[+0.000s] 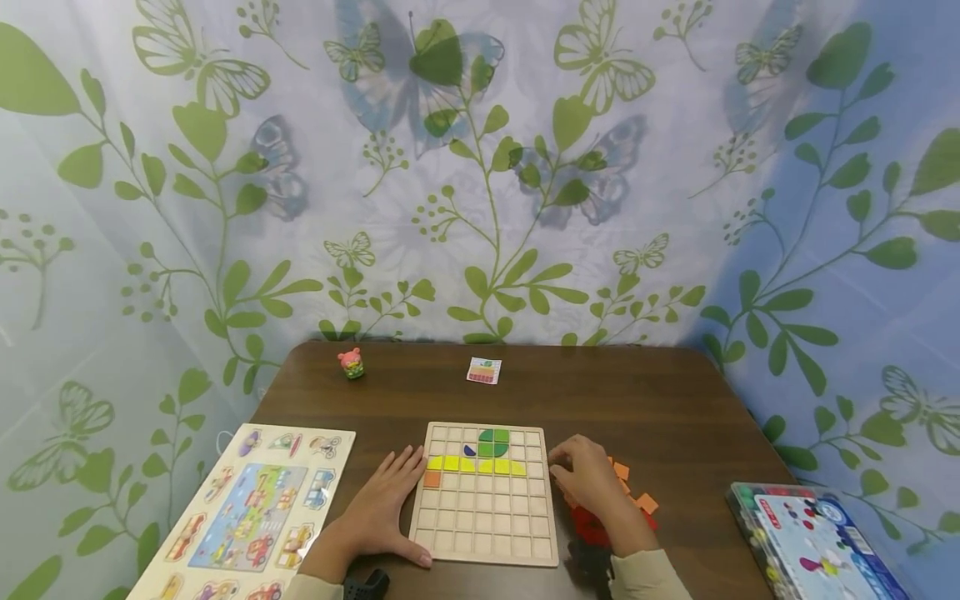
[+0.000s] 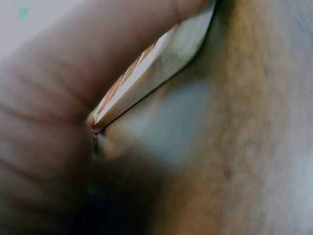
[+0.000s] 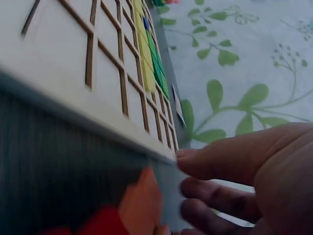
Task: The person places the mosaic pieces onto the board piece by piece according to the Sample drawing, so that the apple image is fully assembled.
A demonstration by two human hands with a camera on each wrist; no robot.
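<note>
A wooden grid board [image 1: 487, 508] lies on the table, with a row of yellow tiles [image 1: 486, 465], green pieces [image 1: 492, 442], a dark blue piece [image 1: 469, 450] and one orange tile [image 1: 432, 479] in its cells. My left hand [image 1: 386, 508] rests along the board's left side, fingers stretched out and thumb at the lower left corner. Beside the board's right edge is my right hand [image 1: 588, 475], fingers loosely bent, with no piece showing between thumb and fingers in the right wrist view. Loose orange tiles [image 1: 647, 503] and red pieces [image 1: 588, 527] lie partly hidden under it.
A picture card [image 1: 483, 371] lies behind the board, and a small pink-topped figure [image 1: 351, 363] stands at the back left. A wooden puzzle board [image 1: 247, 517] lies on the left. A plastic box with a printed cover [image 1: 817, 542] sits at the right edge.
</note>
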